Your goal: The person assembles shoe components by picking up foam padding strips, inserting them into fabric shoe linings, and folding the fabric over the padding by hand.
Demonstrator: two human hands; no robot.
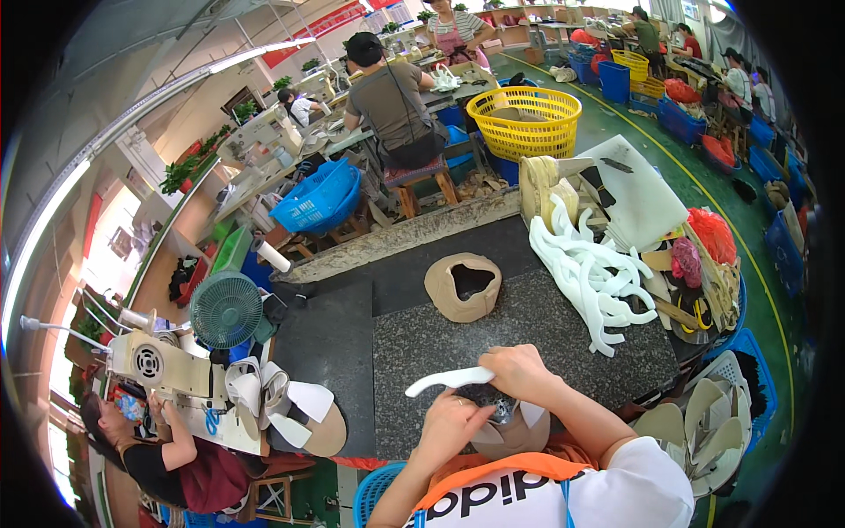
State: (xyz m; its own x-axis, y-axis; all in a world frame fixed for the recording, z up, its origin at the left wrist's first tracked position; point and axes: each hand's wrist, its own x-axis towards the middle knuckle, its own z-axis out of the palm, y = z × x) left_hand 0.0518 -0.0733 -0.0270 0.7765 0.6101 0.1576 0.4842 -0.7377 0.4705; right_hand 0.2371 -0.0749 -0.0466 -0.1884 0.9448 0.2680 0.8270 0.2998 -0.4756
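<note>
White foam strip (451, 379), long and gently curved, lies roughly left to right above the near edge of the speckled stone worktop (528, 326), its rounded free end pointing to the person's left. The right hand (519, 370) pinches its right end shut; the left hand (451, 424) closes on a tan shoe upper (515, 433) below it (partly hidden). A yellow basket (526, 119) holds tan pieces; a blue basket (319, 199) behind looks unfilled.
</note>
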